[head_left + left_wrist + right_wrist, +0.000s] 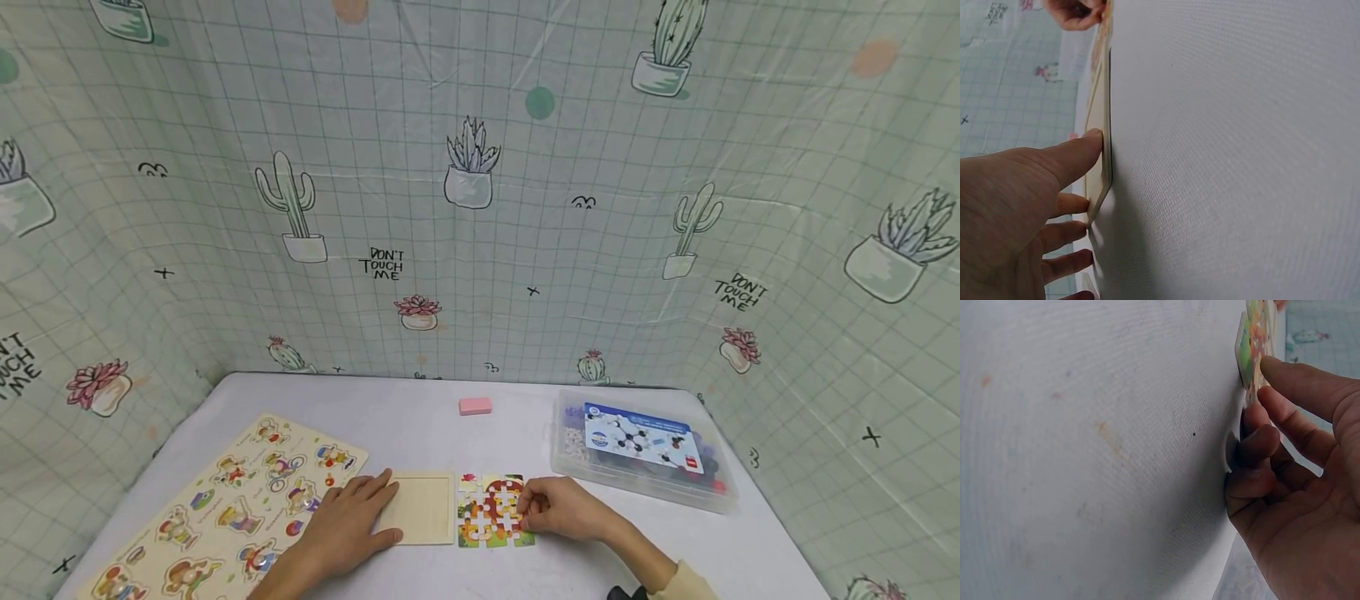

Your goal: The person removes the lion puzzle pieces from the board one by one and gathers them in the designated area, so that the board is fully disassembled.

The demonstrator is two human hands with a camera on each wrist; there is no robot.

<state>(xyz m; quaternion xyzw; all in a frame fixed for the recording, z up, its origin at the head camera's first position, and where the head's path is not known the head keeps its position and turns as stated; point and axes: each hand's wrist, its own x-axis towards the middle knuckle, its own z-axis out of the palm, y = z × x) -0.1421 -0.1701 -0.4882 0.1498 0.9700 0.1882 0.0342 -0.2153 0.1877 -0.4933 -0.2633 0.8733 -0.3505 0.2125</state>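
A colourful jigsaw puzzle (491, 511) lies on the white table with small white gaps between its pieces. Just left of it is a shallow wooden tray (423, 510) with a raised rim and a bare inside. My left hand (350, 518) rests at the tray's left side, fingers spread, and its thumb (1088, 147) touches the near edge. At the puzzle's right edge my right hand (558, 508) pinches a puzzle piece (1260, 378) between thumb and index finger, the other fingers curled beneath. Most of that piece is hidden by the fingertips.
A large wooden board (213, 521) with cartoon figures lies at the left, partly behind my left forearm. A clear plastic box (720, 492) with a blue-edged card stands at the back right. Behind the puzzle sits a pink block (476, 406). A patterned curtain (480, 250) surrounds the table.
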